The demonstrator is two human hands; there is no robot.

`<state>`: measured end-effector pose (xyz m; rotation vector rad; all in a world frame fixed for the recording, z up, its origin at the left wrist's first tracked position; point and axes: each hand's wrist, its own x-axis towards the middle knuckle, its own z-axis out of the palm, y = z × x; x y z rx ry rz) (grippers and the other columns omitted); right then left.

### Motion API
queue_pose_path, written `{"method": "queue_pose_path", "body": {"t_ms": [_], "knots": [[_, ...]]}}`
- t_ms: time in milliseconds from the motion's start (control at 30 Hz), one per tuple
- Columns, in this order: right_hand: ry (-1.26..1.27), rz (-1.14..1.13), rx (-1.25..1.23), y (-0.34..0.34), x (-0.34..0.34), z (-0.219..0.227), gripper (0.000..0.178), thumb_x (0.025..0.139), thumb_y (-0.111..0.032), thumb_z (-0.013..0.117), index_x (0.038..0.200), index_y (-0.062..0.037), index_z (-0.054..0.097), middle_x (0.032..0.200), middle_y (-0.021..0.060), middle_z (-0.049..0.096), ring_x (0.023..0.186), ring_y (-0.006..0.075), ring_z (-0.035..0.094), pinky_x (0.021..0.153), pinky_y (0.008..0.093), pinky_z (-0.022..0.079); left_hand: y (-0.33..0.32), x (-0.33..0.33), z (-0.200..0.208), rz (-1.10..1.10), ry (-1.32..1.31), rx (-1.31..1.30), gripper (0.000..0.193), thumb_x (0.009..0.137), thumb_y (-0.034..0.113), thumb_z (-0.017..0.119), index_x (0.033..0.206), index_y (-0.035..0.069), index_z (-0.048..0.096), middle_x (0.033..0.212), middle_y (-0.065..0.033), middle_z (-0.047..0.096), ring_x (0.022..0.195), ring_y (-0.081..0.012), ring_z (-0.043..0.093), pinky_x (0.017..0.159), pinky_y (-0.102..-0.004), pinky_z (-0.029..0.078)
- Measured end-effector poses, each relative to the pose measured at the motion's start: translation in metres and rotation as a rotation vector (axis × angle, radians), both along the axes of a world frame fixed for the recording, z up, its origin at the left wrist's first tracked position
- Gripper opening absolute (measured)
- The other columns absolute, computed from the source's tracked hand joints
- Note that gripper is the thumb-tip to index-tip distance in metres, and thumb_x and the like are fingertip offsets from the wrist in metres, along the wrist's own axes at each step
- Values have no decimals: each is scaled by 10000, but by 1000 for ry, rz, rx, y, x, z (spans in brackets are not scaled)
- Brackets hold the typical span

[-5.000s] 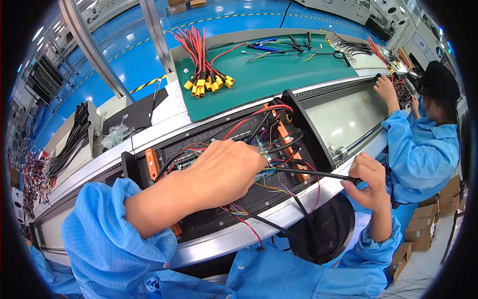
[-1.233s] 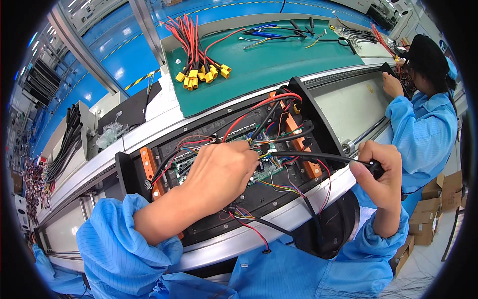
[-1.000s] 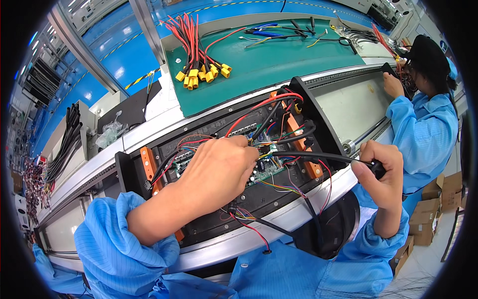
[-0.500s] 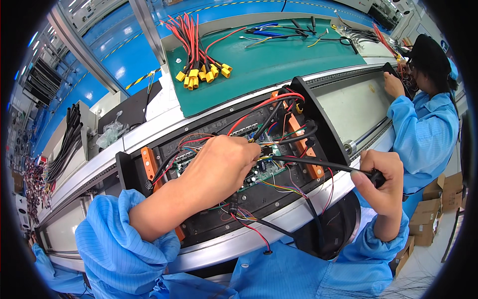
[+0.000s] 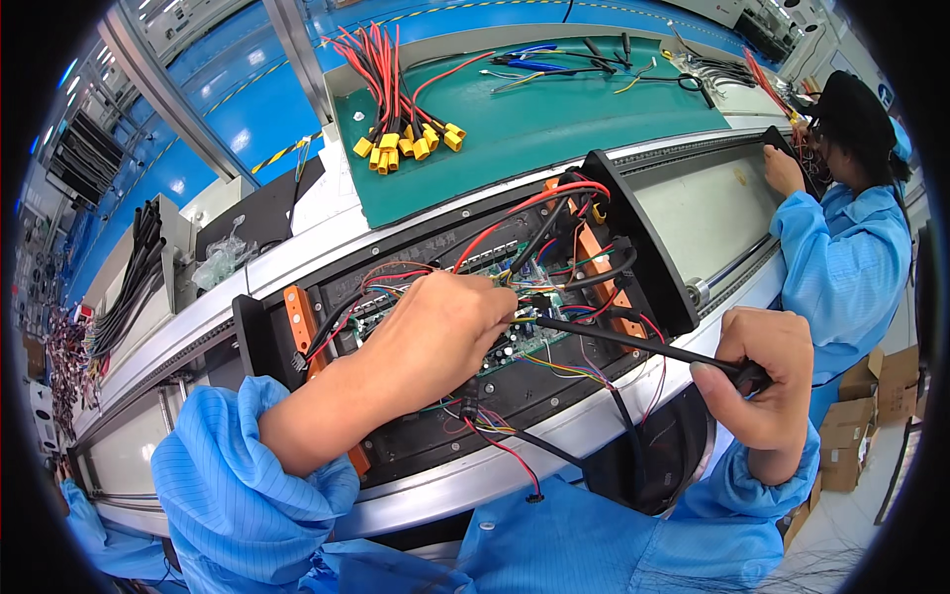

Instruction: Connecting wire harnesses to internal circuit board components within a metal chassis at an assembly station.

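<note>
A black cable (image 5: 643, 344) stretches across the right part of an open black housing (image 5: 421, 457). My right hand (image 5: 760, 381) is closed around its thick outer end, beyond the housing's near right corner. Thin yellow and green wires come out of the cable's inner end, close to my left hand's fingertips. My left hand (image 5: 445, 319) is closed in a pinch above the green circuit board (image 5: 524, 348) and covers part of it. What lies between its fingers is hidden. Red and black wires (image 5: 539, 203) loop over the far side of the housing.
The housing, with orange bars (image 5: 300, 322), rests on a metal-railed conveyor (image 5: 693, 163). Behind it, a green mat (image 5: 534, 129) bears red-black leads with yellow connectors (image 5: 406, 147) and blue-handled pliers (image 5: 529, 63). A co-worker (image 5: 851, 238) sits at the right. Black cables (image 5: 134, 277) lie at left.
My right hand has shifted slightly right and down, and the black cable now slopes more steeply toward it. My left hand has stayed almost in place.
</note>
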<state>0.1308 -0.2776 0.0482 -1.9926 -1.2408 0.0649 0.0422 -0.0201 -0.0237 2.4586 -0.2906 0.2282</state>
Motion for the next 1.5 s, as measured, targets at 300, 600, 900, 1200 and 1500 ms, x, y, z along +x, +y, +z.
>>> {"method": "queue_pose_path", "body": {"t_ms": [300,600,900,1200,1500], "knots": [[1,0,-18,5,12,0,253,697,-76,692,599,-57,460,582,42,438,526,159,353,498,272,283,-3,-8,-2,45,-62,110,73,745,37,598,674,25,582,695,-73,559,536,-298,516,491,-378,398],[-216,-165,40,8,27,-39,176,865,-156,599,916,-28,490,888,85,541,761,154,494,658,238,392,-7,-10,-1,54,-65,130,53,728,-4,654,762,35,643,745,-39,590,546,-247,520,505,-336,397],[237,-228,32,11,24,-48,292,987,-253,451,1124,5,451,986,138,612,734,165,604,594,239,490,-8,-8,-6,66,-124,139,102,744,31,601,645,23,576,694,-74,537,521,-298,506,474,-380,413],[719,-46,41,4,31,-44,336,1020,-311,361,1144,-17,466,892,134,662,566,152,591,431,186,394,-16,-10,-4,62,-134,118,69,740,29,615,788,-6,581,720,-112,544,531,-309,522,492,-392,439],[928,152,-57,-1,48,-40,384,1027,-287,322,1273,-16,436,793,113,659,484,135,561,359,179,329,-20,-6,-2,34,-186,-73,289,750,33,633,1029,-34,606,933,-156,634,664,-325,598,639,-374,495]]}}
